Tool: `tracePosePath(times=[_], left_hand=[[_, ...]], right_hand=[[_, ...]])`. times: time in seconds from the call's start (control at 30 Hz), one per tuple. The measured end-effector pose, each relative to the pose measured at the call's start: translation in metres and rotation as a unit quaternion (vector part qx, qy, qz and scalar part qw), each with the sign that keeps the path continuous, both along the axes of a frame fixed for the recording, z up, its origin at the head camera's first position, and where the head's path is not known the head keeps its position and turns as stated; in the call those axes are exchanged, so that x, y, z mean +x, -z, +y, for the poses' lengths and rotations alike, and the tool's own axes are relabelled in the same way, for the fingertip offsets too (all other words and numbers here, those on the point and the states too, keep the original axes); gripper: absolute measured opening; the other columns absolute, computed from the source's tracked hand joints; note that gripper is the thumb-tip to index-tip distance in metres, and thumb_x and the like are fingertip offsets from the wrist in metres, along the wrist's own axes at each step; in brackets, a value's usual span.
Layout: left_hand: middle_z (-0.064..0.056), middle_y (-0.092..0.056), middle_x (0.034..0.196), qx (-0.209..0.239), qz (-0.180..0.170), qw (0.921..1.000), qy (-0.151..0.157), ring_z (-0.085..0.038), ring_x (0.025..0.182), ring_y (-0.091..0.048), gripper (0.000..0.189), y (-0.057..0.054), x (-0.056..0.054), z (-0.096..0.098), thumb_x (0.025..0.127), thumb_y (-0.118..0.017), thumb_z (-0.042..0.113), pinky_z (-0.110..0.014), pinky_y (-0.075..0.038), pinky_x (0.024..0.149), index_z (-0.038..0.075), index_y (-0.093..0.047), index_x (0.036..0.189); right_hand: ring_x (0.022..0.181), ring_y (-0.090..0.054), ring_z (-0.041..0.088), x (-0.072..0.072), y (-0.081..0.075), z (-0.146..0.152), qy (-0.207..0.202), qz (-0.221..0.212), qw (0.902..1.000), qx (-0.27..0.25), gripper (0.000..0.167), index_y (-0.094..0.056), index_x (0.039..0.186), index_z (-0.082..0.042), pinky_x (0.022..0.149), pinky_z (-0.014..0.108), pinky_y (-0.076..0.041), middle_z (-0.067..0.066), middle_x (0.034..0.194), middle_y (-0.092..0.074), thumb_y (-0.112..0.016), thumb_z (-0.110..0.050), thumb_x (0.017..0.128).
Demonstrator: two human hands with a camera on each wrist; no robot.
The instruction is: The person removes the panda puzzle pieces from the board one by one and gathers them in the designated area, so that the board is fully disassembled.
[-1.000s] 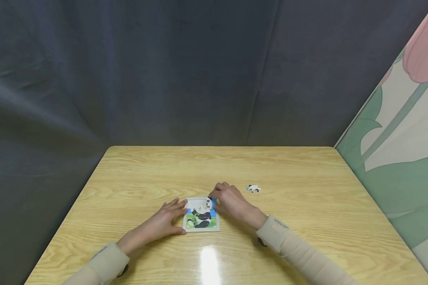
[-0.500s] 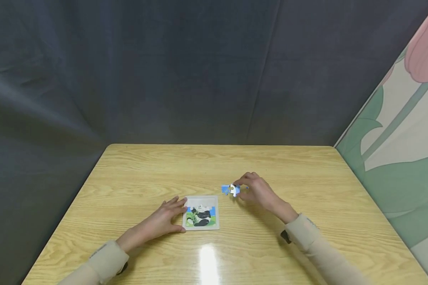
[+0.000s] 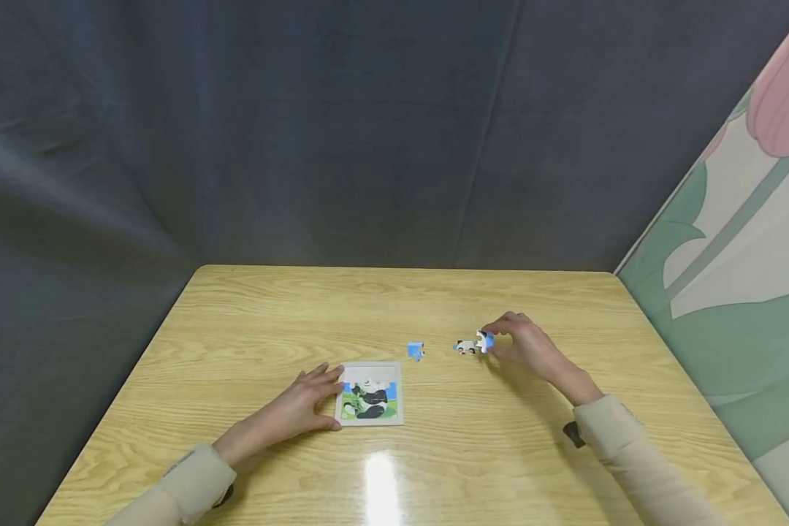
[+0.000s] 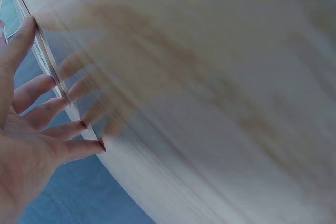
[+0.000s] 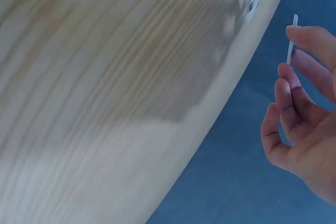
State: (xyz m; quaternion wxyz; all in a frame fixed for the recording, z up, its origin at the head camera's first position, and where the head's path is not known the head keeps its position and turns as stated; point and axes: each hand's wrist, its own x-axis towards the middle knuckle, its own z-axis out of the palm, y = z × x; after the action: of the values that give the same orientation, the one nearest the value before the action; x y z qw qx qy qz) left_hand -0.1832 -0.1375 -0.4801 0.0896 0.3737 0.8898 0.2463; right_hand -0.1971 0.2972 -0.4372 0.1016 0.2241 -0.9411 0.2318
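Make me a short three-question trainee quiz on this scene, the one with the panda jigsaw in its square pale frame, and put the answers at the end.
1. In the head view, which inner strip of the square pale jigsaw frame has no pieces in it: top or bottom?
2. What does the right hand pinch? A) nothing; B) a small blue-and-white jigsaw piece; C) the frame's edge.
3. True or false: the left hand touches the frame's right edge, as the head view shows it.

Key:
1. The top strip.
2. B.
3. False; the left hand is at the frame's left edge.
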Motion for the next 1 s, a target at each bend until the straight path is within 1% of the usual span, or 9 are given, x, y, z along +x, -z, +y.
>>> tracePosePath(times=[0.17, 0.27, 0.4, 0.53, 0.73, 1.0], left_hand=[[-0.019, -0.037, 0.149, 0.002, 0.004, 1.0000, 0.002, -0.046, 0.138, -0.026, 0.065, -0.001, 0.000, -0.001, 0.079, -0.076, 0.038, -0.073, -0.023, 0.100, 0.000, -0.058, 0.129], [-0.019, -0.037, 0.149, 0.002, 0.005, 1.0000, 0.002, -0.046, 0.138, -0.026, 0.065, -0.001, 0.000, -0.001, 0.079, -0.076, 0.038, -0.074, -0.024, 0.100, 0.000, -0.058, 0.129], [-0.019, -0.038, 0.149, -0.001, 0.005, 1.0000, 0.000, -0.046, 0.138, -0.027, 0.065, -0.001, 0.000, -0.001, 0.079, -0.077, 0.038, -0.073, -0.024, 0.100, 0.000, -0.059, 0.129], [-0.019, -0.038, 0.149, 0.000, 0.004, 1.0000, -0.002, -0.046, 0.138, -0.026, 0.065, -0.001, 0.000, -0.001, 0.079, -0.077, 0.038, -0.073, -0.024, 0.100, 0.000, -0.059, 0.129], [-0.019, -0.037, 0.150, 0.004, -0.002, 1.0000, -0.001, -0.046, 0.139, -0.026, 0.065, -0.001, 0.000, -0.001, 0.079, -0.077, 0.037, -0.074, -0.023, 0.100, -0.001, -0.058, 0.129], [-0.019, -0.037, 0.150, 0.004, 0.005, 1.0000, 0.003, -0.046, 0.139, -0.026, 0.065, -0.001, 0.000, 0.000, 0.079, -0.077, 0.037, -0.073, -0.023, 0.100, 0.000, -0.058, 0.130]], right_hand=[[0.091, -0.059, 0.033, -0.001, 0.003, 0.019, 0.018, -0.016, 0.9996, 0.016, 0.029, -0.070, 0.106, 0.000, 0.072, 0.046, -0.052, 0.011, 0.097, -0.065, -0.078, -0.001, 0.078], [0.091, -0.059, 0.034, -0.002, 0.004, 0.029, 0.020, -0.027, 0.9991, 0.027, 0.030, -0.070, 0.107, 0.001, 0.072, 0.047, -0.052, 0.012, 0.097, -0.066, -0.078, -0.001, 0.078], [0.088, -0.060, 0.033, -0.005, 0.006, 0.041, 0.006, -0.039, 0.9988, 0.030, 0.031, -0.070, 0.108, 0.003, 0.070, 0.044, -0.052, 0.014, 0.096, -0.066, -0.077, 0.001, 0.077], [0.083, -0.062, 0.030, -0.009, 0.007, 0.054, -0.014, -0.054, 0.9980, 0.029, 0.031, -0.069, 0.108, 0.005, 0.066, 0.038, -0.052, 0.015, 0.095, -0.066, -0.076, 0.005, 0.077], [0.083, -0.061, 0.027, -0.009, 0.006, 0.067, -0.030, -0.086, 0.9953, 0.033, 0.029, -0.068, 0.109, 0.007, 0.065, 0.030, -0.050, 0.014, 0.097, -0.065, -0.073, 0.005, 0.080], [0.081, -0.060, 0.023, -0.008, 0.008, 0.075, -0.046, -0.097, 0.9941, 0.018, 0.029, -0.067, 0.108, 0.009, 0.065, 0.027, -0.050, 0.014, 0.095, -0.065, -0.073, 0.006, 0.080]])
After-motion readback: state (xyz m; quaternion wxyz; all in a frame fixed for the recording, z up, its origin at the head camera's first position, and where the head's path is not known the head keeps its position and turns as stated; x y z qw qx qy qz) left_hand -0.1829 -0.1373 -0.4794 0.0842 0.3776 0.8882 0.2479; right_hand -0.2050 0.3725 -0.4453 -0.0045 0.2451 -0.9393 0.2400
